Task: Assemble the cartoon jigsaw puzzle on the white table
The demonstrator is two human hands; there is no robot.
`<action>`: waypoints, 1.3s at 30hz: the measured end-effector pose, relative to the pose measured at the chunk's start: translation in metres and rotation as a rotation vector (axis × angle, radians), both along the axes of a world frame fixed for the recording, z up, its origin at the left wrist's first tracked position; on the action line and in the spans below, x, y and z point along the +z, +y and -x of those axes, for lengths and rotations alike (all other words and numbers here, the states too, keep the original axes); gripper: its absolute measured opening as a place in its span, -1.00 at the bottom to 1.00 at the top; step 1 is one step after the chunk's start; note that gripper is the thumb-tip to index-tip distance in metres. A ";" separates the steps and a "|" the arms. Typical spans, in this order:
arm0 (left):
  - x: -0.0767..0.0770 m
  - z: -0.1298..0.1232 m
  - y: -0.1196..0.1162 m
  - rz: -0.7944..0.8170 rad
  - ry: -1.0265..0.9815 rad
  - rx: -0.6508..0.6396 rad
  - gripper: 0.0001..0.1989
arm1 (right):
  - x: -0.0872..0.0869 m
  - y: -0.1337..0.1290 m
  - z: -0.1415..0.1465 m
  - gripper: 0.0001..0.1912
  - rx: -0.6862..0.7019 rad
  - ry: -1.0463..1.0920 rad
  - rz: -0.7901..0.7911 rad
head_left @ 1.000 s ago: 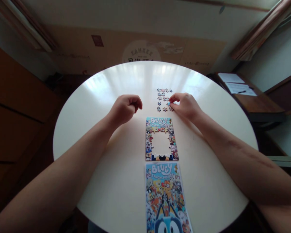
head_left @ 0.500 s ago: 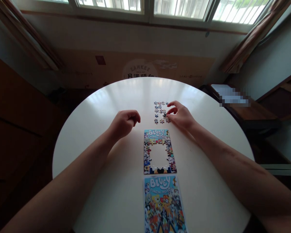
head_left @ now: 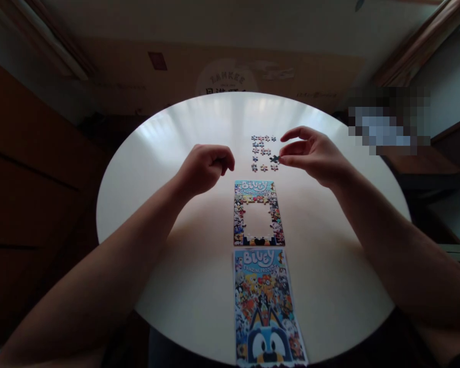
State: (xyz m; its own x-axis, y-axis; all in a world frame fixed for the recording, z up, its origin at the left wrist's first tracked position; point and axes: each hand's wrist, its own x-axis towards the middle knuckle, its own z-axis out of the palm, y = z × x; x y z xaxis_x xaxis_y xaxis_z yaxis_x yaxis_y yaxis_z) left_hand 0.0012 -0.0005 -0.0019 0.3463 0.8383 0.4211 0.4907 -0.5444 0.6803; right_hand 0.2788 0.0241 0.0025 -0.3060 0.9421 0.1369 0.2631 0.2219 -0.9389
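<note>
My right hand (head_left: 318,156) is over the far part of the round white table (head_left: 199,276), right of the loose puzzle pieces (head_left: 266,152). Thumb and fingertips pinch a dark puzzle piece (head_left: 275,159). My left hand (head_left: 206,167) is curled closed left of the pieces, with nothing visible in it. Nearer me lies the part-assembled puzzle (head_left: 238,225), its border of pieces joined around a gap in the middle. Below it is a printed picture sheet (head_left: 266,312) with a blue cartoon dog and the word "Bluey".
A wall with a tan printed panel (head_left: 126,66) stands behind the table. Brown wooden furniture (head_left: 23,168) is on the left. At the right stands a dark wooden bench (head_left: 398,168), with a blurred patch above it.
The view has tilted down, showing more of the picture sheet. My right hand has drawn the dark piece slightly right, away from the other pieces. My left hand stays curled.
</note>
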 end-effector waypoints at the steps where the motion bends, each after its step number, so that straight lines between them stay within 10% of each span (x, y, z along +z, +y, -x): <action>1: 0.003 -0.002 -0.003 -0.003 0.021 -0.036 -0.70 | 0.005 -0.007 0.001 -0.51 0.044 -0.010 0.033; 12: 0.011 -0.017 -0.018 0.136 0.182 -0.413 -0.81 | 0.018 -0.040 0.026 -0.66 0.334 -0.102 0.185; 39: 0.004 -0.025 -0.018 0.308 0.205 -0.398 -0.84 | 0.019 -0.040 0.027 -0.76 0.425 -0.422 0.033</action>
